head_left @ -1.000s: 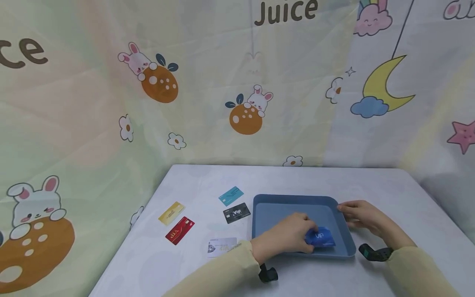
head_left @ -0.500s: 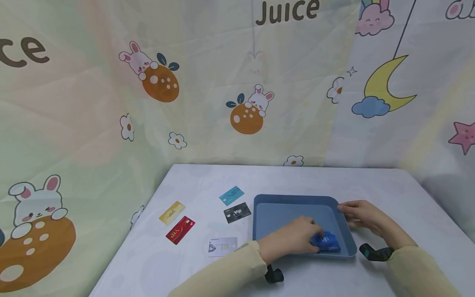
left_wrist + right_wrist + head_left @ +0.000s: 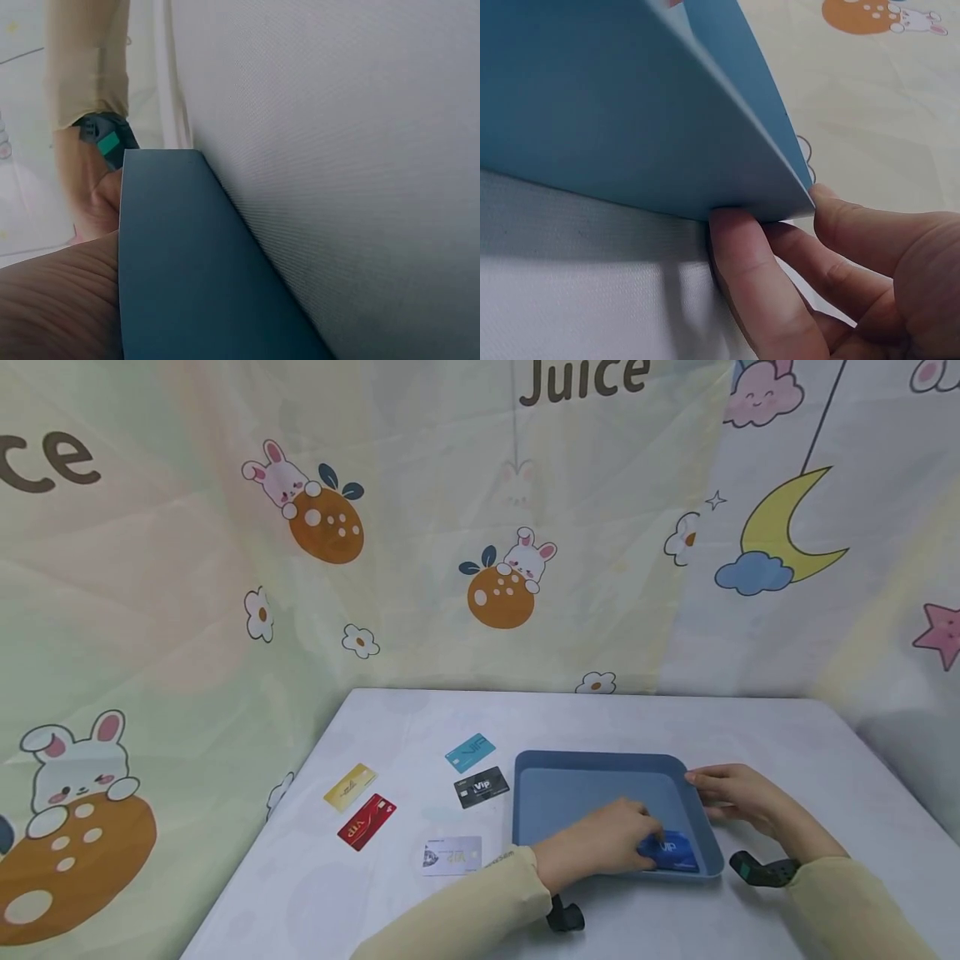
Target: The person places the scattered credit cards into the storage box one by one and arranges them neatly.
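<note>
In the head view, a blue VIP card (image 3: 676,852) is near the front right of a shallow blue-grey tray (image 3: 585,762). My left hand (image 3: 611,839) reaches over the tray's front wall and holds the card's left end with thumb and curled fingers. The left wrist view shows the tray's outer wall (image 3: 172,255) beside that hand, while the card is hidden there. My right hand (image 3: 738,793) grips the tray's right side near the far corner. In the right wrist view, its thumb (image 3: 862,234) is at the rim and a finger (image 3: 742,255) touches the wall low down.
Left of the tray lie a teal card (image 3: 470,752), a black card (image 3: 482,787) and a silver card (image 3: 452,856). Farther left are a gold card (image 3: 350,787) and a red card (image 3: 367,822). A printed cloth (image 3: 405,510) hangs behind the white table (image 3: 300,893).
My left hand has moved to the right along the tray with the blue card, bringing it toward the front right corner. The right hand has stayed at the tray's side.
</note>
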`<control>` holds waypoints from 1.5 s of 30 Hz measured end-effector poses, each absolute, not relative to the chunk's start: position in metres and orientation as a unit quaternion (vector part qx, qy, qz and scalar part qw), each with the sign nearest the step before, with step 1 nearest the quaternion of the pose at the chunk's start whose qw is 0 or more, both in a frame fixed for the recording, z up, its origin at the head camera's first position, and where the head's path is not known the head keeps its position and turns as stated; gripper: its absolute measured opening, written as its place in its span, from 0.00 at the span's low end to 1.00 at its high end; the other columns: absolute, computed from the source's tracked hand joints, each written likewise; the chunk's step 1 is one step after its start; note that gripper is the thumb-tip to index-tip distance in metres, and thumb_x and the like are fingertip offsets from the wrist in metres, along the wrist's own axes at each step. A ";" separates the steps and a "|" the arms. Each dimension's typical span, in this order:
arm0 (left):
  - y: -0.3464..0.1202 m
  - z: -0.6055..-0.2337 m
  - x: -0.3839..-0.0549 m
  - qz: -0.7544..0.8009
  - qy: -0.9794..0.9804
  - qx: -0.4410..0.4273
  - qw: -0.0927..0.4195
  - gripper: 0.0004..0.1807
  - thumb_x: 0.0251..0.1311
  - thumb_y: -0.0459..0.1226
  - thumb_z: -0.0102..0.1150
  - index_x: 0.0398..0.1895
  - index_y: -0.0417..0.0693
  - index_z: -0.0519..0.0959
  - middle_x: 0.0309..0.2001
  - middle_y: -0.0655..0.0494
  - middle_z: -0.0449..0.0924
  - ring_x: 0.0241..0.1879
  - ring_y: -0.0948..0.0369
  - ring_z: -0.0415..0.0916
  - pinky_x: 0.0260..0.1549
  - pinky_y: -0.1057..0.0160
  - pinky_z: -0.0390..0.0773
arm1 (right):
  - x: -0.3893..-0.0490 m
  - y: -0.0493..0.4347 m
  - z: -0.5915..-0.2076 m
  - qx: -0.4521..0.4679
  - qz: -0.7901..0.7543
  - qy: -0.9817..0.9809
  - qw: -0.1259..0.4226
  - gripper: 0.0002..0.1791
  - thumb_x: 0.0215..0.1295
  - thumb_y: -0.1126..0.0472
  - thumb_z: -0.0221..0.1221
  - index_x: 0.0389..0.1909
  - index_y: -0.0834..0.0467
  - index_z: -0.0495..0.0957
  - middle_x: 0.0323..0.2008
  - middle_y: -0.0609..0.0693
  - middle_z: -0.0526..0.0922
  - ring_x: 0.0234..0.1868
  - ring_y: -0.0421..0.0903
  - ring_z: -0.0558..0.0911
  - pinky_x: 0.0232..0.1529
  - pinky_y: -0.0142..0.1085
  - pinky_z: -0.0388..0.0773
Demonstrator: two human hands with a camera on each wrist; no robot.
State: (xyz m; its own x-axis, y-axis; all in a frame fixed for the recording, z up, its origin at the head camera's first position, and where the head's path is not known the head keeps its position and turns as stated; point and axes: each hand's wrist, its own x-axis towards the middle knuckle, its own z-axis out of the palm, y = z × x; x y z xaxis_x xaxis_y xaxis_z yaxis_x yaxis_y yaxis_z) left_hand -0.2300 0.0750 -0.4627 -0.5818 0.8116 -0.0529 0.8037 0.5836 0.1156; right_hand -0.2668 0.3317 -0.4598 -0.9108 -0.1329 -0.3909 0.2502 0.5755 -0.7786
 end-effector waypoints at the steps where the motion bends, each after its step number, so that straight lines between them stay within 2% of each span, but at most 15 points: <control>1: 0.075 -0.462 -0.230 0.039 0.888 0.455 0.050 0.20 0.64 0.53 0.69 0.58 0.68 0.83 0.55 0.70 0.80 0.55 0.71 0.75 0.53 0.75 0.74 | -0.267 0.332 -0.460 0.032 -0.461 0.862 0.208 0.42 0.80 0.45 0.52 0.71 0.79 0.59 0.69 0.76 0.68 0.67 0.70 0.75 0.54 0.45 0.84; 16: 0.079 -0.464 -0.229 0.035 0.883 0.467 0.033 0.20 0.63 0.54 0.70 0.57 0.66 0.84 0.56 0.72 0.81 0.58 0.72 0.75 0.61 0.75 0.70 | -0.269 0.326 -0.459 0.033 -0.469 0.857 0.213 0.40 0.80 0.47 0.52 0.72 0.79 0.59 0.70 0.76 0.67 0.69 0.71 0.72 0.54 0.44 0.84; 25: 0.081 -0.467 -0.230 0.044 0.887 0.458 0.038 0.22 0.63 0.54 0.70 0.59 0.66 0.83 0.56 0.72 0.81 0.57 0.72 0.75 0.58 0.76 0.71 | -0.267 0.326 -0.459 0.035 -0.497 0.843 0.205 0.40 0.79 0.47 0.53 0.80 0.65 0.52 0.71 0.75 0.65 0.65 0.68 0.77 0.51 0.46 0.85; 38: 0.076 -0.465 -0.229 0.056 0.888 0.453 0.053 0.23 0.64 0.54 0.68 0.62 0.64 0.82 0.59 0.71 0.80 0.58 0.72 0.74 0.58 0.76 0.71 | -0.268 0.330 -0.461 0.028 -0.494 0.845 0.205 0.39 0.80 0.47 0.53 0.79 0.66 0.54 0.69 0.72 0.71 0.63 0.64 0.80 0.50 0.46 0.85; 45: 0.075 -0.465 -0.229 0.066 0.891 0.445 0.057 0.22 0.67 0.53 0.66 0.63 0.64 0.81 0.60 0.71 0.80 0.61 0.71 0.74 0.61 0.74 0.71 | -0.271 0.330 -0.459 0.031 -0.475 0.853 0.215 0.38 0.81 0.49 0.51 0.75 0.74 0.56 0.68 0.73 0.71 0.64 0.67 0.78 0.52 0.47 0.84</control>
